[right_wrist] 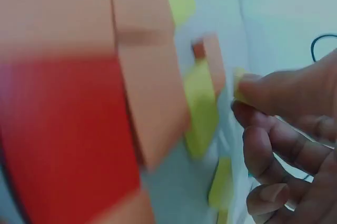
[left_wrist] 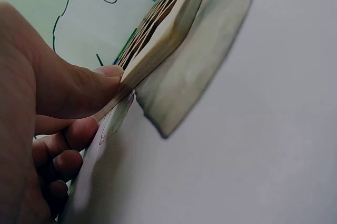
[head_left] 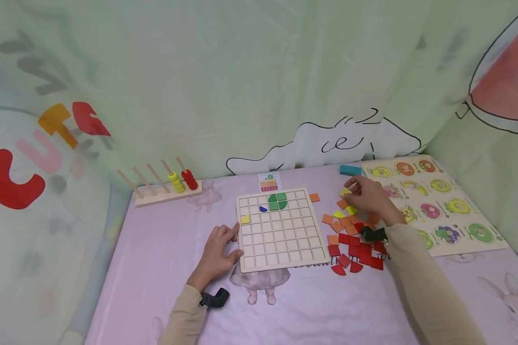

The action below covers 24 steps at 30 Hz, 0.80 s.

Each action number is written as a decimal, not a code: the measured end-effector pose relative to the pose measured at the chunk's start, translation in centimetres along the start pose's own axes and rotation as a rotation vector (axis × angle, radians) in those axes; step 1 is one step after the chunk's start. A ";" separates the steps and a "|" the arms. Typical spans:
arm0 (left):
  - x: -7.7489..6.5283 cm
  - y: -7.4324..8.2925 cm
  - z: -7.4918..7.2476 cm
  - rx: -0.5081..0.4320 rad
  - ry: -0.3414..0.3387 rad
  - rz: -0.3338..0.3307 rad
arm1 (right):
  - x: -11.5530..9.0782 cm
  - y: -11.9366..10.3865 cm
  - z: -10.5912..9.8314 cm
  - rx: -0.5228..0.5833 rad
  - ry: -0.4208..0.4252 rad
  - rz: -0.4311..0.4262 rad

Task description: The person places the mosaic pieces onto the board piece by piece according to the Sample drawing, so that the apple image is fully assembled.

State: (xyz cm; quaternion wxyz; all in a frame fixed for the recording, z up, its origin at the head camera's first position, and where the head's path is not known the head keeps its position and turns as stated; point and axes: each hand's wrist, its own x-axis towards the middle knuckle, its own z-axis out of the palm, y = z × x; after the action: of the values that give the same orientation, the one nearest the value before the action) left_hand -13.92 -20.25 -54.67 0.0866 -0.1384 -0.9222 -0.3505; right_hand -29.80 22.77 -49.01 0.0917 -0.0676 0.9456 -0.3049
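In the head view my left hand (head_left: pixel 217 254) touches the left edge of a wooden grid board (head_left: pixel 280 239), thumb and index finger apart along it. The left wrist view shows the thumb (left_wrist: pixel 79 87) against the board's edge, the other fingers loosely bent. On the board lie a yellow square tile (head_left: pixel 245 219), several green tiles (head_left: pixel 278 201) and a small blue piece (head_left: pixel 263 209). My right hand (head_left: pixel 367 195) pinches a yellow tile (right_wrist: pixel 240 83) between thumb and index finger, over the pile's far end.
Right of the board lie loose orange tiles (head_left: pixel 337 226), yellow tiles (head_left: pixel 351 210) and red tiles (head_left: pixel 364 251). A pattern card (head_left: pixel 269 182) stands behind the board. A teal block (head_left: pixel 350 170) and a fruit puzzle board (head_left: pixel 453 247) are at right; a peg stand (head_left: pixel 168 195) is at left.
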 end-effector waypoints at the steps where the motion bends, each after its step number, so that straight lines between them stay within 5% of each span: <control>1: 0.0 0.0 0.0 -0.001 -0.004 -0.004 | 0.0 -0.2 0.2 0.019 0.013 -0.017; 10: -0.1 -0.1 0.0 -0.007 0.015 0.006 | 0.0 -4.1 3.7 0.237 0.038 -0.058; 24: 0.0 0.1 0.0 0.002 -0.001 0.003 | -0.4 -11.4 9.8 0.335 -0.005 -0.299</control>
State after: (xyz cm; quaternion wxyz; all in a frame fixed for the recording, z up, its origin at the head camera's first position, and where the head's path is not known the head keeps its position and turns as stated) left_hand -13.92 -20.22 -54.59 0.0869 -0.1398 -0.9225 -0.3491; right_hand -26.54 8.13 -50.00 0.0576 -0.1916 0.8610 -0.4677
